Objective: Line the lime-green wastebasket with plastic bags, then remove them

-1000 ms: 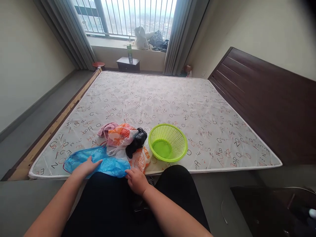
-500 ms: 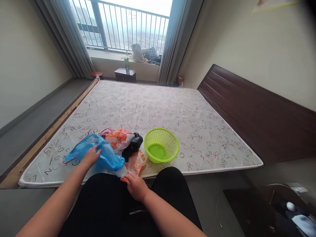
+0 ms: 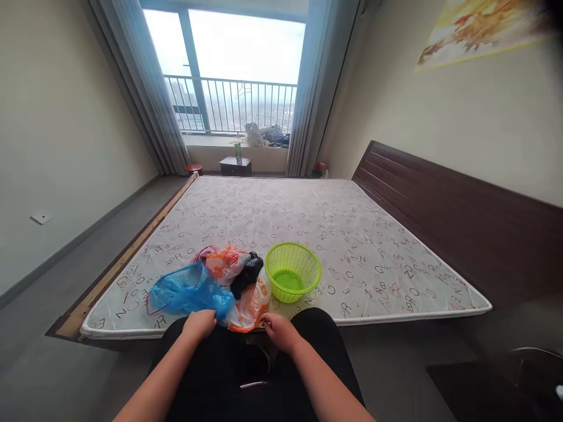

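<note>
blue bag (image 3: 189,292) beyond left hand (image 3: 200,324); orange-white bag (image 3: 251,306) beside right hand (image 3: 281,332); both curled (pinching: cannot tell)

Daylight came in through the window (image 3: 246,53), whose upper panes glared white. The far edge of the mattress (image 3: 281,202) looked pale and washed out, while the floor (image 3: 387,363) past its near right corner sank into dim grey. Wide-angle stretching slanted the walls, the upper right corner blurred dark, and the mattress's printed letters looked soft.
</note>
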The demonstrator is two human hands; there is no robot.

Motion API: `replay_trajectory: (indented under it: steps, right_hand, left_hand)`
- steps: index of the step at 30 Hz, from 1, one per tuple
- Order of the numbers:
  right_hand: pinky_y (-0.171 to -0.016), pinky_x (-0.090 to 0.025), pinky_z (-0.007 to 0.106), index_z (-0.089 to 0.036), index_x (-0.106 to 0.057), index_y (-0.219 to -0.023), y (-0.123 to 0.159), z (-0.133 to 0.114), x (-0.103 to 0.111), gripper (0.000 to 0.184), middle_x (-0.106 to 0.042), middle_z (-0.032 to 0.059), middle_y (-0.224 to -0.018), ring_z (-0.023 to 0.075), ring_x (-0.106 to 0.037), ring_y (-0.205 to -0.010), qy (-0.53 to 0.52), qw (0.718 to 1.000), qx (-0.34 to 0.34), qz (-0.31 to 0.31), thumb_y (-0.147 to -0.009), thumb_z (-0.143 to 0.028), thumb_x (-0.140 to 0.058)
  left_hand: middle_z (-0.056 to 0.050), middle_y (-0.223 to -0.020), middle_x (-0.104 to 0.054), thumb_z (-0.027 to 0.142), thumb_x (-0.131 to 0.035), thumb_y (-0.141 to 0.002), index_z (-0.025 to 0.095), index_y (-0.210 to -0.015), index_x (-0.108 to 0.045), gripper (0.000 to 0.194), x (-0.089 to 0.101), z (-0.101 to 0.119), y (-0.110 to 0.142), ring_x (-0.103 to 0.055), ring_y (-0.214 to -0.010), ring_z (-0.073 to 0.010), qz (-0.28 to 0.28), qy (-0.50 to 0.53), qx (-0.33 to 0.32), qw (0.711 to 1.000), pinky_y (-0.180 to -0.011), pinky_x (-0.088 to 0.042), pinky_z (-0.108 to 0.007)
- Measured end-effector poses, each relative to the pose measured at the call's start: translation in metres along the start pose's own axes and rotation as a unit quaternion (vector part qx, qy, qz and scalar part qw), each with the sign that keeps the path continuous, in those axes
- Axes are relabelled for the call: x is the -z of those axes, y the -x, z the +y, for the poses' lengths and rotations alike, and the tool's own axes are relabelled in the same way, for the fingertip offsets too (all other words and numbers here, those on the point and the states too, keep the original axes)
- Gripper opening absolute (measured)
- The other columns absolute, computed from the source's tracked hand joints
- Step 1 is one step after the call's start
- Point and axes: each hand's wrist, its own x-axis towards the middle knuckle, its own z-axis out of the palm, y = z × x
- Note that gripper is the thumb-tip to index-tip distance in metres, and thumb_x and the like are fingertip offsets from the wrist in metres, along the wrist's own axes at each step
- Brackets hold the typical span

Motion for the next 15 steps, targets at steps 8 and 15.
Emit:
replay_trajectory:
  steps: [8, 15]
  right_hand:
    - [-0.087, -0.048, 0.027, -0.022, -0.075, -0.106, 0.049, 0.008, 0.028, 0.027, -0.078, 0.0067, -0.105, 0.0215, -0.071, -0.102, 0.054, 0.997, -0.052, 0.033, -0.094, -0.017, -0.051]
    - [-0.085, -0.047, 0.025, -0.026, -0.075, -0.106, 0.064, 0.002, 0.03, 0.027, -0.078, 0.0046, -0.105, 0.0212, -0.072, -0.101, 0.1, 0.992, -0.069, 0.036, -0.094, -0.02, -0.051]
  left_hand:
    - [-0.023, -0.15, -0.055, 0.022, -0.052, -0.087, 0.011, -0.151, -0.048, 0.065, -0.016, 0.02, 0.011, -0.059, -0.133, -0.0382, -0.023, -0.017, 0.01, 1.0, -0.107, -0.047, -0.051]
    - [-0.018, -0.131, -0.07, 0.022, -0.05, -0.087, 0.017, -0.124, -0.067, 0.041, -0.031, 0.025, -0.009, -0.064, -0.127, -0.0339, -0.052, 0.057, -0.006, 0.997, -0.106, -0.048, -0.043]
